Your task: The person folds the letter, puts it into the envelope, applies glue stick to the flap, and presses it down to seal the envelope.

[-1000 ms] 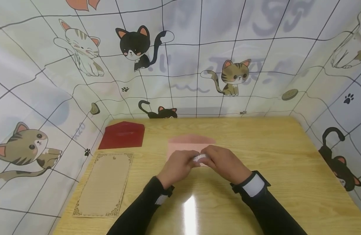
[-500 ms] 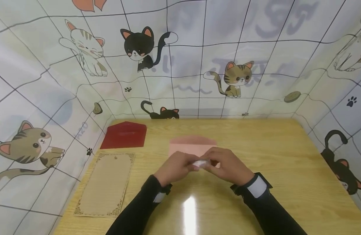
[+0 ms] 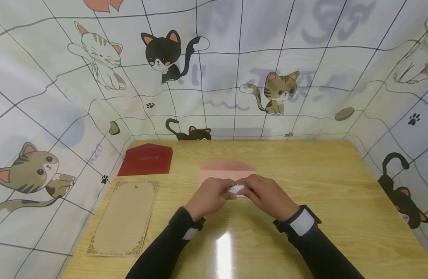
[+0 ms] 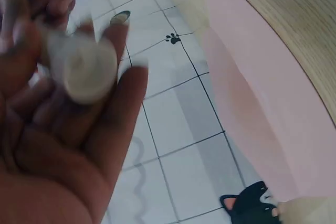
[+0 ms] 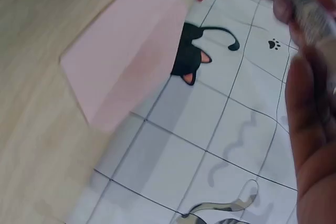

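Note:
In the head view both hands meet at the middle of the table, holding a small white glue stick point(image 3: 236, 189) between them. My left hand point(image 3: 209, 198) pinches its left end with thumb and fingers. My right hand point(image 3: 269, 197) grips the right end. The left wrist view shows the round white end of the stick point(image 4: 90, 72), blurred, against the left fingers. Printed lettering covers the side of the tube point(image 5: 307, 9) in the right wrist view. Beyond the hands lies a pink envelope point(image 3: 227, 171) with its flap open towards the back, its front part hidden by them.
A red envelope point(image 3: 145, 159) lies at the table's back left corner. In front of it rests a tan sheet of writing paper point(image 3: 123, 219) with an ornate border. A cat-printed cloth point(image 3: 217, 77) rises behind and at both sides of the wooden table point(image 3: 339, 201).
The right fingers stood slightly lifted round the glue stick half a second ago and now wrap closer over its end. Both hands stay at nearly the same spot; the envelopes and paper lie unchanged.

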Available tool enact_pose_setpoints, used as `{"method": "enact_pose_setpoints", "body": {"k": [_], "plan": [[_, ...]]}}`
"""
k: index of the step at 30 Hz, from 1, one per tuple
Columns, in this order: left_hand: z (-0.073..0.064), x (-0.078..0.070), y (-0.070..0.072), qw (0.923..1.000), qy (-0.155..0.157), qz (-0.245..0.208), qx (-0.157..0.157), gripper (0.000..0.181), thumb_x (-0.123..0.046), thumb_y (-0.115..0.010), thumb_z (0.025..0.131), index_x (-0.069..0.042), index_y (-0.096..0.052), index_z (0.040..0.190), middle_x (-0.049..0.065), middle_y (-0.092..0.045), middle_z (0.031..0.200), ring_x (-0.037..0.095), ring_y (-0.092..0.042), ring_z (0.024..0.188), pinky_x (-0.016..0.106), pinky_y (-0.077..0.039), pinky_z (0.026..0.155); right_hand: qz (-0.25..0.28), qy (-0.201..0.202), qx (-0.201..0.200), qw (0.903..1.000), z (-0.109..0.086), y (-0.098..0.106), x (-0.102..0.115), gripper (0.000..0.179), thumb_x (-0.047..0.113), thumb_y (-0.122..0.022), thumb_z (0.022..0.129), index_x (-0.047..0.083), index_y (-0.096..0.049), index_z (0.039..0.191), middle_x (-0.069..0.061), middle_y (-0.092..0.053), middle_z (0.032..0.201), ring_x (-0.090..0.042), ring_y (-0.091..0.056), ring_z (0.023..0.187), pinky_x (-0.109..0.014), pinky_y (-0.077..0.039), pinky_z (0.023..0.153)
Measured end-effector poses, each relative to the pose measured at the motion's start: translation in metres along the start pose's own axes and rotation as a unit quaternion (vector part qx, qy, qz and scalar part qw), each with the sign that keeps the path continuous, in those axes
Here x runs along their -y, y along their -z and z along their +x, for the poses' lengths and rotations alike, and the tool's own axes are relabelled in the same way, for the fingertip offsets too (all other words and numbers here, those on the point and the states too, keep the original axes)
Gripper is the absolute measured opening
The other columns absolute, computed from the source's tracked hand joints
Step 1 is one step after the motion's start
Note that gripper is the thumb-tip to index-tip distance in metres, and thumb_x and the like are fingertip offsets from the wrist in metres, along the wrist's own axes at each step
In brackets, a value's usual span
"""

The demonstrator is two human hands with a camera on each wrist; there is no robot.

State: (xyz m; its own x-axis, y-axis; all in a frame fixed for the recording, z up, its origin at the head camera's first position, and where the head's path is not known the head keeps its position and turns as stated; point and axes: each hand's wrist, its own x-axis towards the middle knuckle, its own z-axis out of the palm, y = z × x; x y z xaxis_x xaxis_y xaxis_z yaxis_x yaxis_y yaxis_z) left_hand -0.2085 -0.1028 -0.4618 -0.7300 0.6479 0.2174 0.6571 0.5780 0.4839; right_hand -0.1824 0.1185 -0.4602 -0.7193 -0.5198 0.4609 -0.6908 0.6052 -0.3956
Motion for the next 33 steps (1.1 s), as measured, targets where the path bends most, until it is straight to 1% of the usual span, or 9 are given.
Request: {"method": "enact_pose_setpoints", "body": {"k": [5,9,11,14,18,21,24,28,33], "plan": [[-0.001,0.012,0.006,0.9852,0.014,-0.140,0.097,0.013,-0.028,-0.070,0.091,-0.024,-0.071,0.102,-0.013,-0.069,0.088,0.004,-0.059,0.076,0.024,-0.052,0.070,0.015,0.101,0.009,0.9948,-0.002,0.004,-0.002,0.032,0.015,-0.072,0.087,0.019,-0.066,0.118,0.005,-0.067,0.109,-0.001,-0.058,0.096,-0.026,-0.057,0.077],[-0.002,0.018,0.007,0.9624,0.026,-0.219,0.159,0.014,-0.024,-0.068,0.092,-0.022,-0.073,0.105,-0.013,-0.073,0.088,0.007,-0.066,0.080,0.027,-0.055,0.074,0.048,0.144,0.006,0.9884,-0.002,0.005,-0.003,0.036,0.005,-0.075,0.082,0.020,-0.069,0.114,0.003,-0.069,0.113,-0.003,-0.059,0.101,-0.023,-0.056,0.081],[-0.002,0.019,0.006,0.9575,0.028,-0.231,0.170,0.013,-0.022,-0.067,0.093,-0.021,-0.073,0.104,-0.012,-0.074,0.087,0.008,-0.066,0.080,0.028,-0.055,0.074,0.065,0.158,-0.002,0.9853,-0.002,0.004,-0.003,0.038,0.001,-0.076,0.080,0.020,-0.070,0.112,0.002,-0.069,0.113,-0.006,-0.060,0.102,-0.024,-0.056,0.082],[-0.001,0.016,0.005,0.9725,0.016,-0.187,0.138,0.012,-0.023,-0.070,0.090,-0.024,-0.072,0.102,-0.013,-0.072,0.088,0.004,-0.063,0.079,0.026,-0.054,0.074,0.088,0.140,-0.012,0.9861,-0.003,0.000,-0.004,0.032,0.001,-0.075,0.082,0.020,-0.070,0.108,0.002,-0.069,0.110,-0.007,-0.061,0.098,-0.026,-0.057,0.078],[-0.001,0.007,-0.002,0.9988,-0.028,-0.013,0.040,0.018,-0.028,-0.072,0.089,-0.023,-0.069,0.106,-0.014,-0.069,0.088,-0.001,-0.057,0.075,0.022,-0.052,0.071,0.058,-0.004,-0.037,0.9976,-0.006,-0.008,-0.002,0.005,0.025,-0.064,0.096,0.024,-0.069,0.096,0.012,-0.063,0.081,0.000,-0.055,0.070,-0.023,-0.051,0.059],[-0.001,-0.001,-0.007,0.9916,-0.062,0.107,-0.038,0.022,-0.026,-0.072,0.090,-0.019,-0.066,0.110,-0.010,-0.071,0.088,0.000,-0.058,0.074,0.021,-0.053,0.067,0.029,-0.118,-0.041,0.9918,-0.005,-0.011,0.001,0.024,0.044,-0.053,0.100,0.029,-0.066,0.087,0.014,-0.050,0.060,-0.002,-0.044,0.052,-0.025,-0.042,0.049],[-0.002,-0.005,-0.009,0.9782,-0.075,0.168,-0.096,0.024,-0.021,-0.073,0.088,-0.015,-0.063,0.109,-0.006,-0.072,0.090,0.005,-0.062,0.075,0.022,-0.056,0.066,0.046,-0.164,-0.023,0.9851,-0.002,-0.010,0.004,0.027,0.051,-0.051,0.099,0.031,-0.066,0.088,0.012,-0.050,0.055,-0.003,-0.047,0.048,-0.028,-0.043,0.046],[-0.005,-0.006,-0.008,0.9803,-0.062,0.163,-0.093,0.024,-0.022,-0.074,0.088,-0.015,-0.063,0.108,-0.006,-0.070,0.090,0.004,-0.060,0.076,0.023,-0.056,0.068,0.073,-0.151,-0.007,0.9857,-0.001,-0.007,0.004,0.022,0.049,-0.057,0.096,0.031,-0.068,0.098,0.014,-0.057,0.062,-0.001,-0.053,0.053,-0.028,-0.048,0.049],[-0.005,0.005,-0.002,0.9975,-0.028,0.065,0.006,0.014,-0.026,-0.070,0.091,-0.021,-0.065,0.102,-0.011,-0.065,0.084,0.002,-0.052,0.072,0.021,-0.051,0.068,0.052,-0.017,-0.046,0.9974,-0.012,0.002,-0.007,0.019,0.030,-0.072,0.089,0.024,-0.070,0.107,0.012,-0.061,0.077,0.000,-0.054,0.067,-0.023,-0.051,0.057]]}}
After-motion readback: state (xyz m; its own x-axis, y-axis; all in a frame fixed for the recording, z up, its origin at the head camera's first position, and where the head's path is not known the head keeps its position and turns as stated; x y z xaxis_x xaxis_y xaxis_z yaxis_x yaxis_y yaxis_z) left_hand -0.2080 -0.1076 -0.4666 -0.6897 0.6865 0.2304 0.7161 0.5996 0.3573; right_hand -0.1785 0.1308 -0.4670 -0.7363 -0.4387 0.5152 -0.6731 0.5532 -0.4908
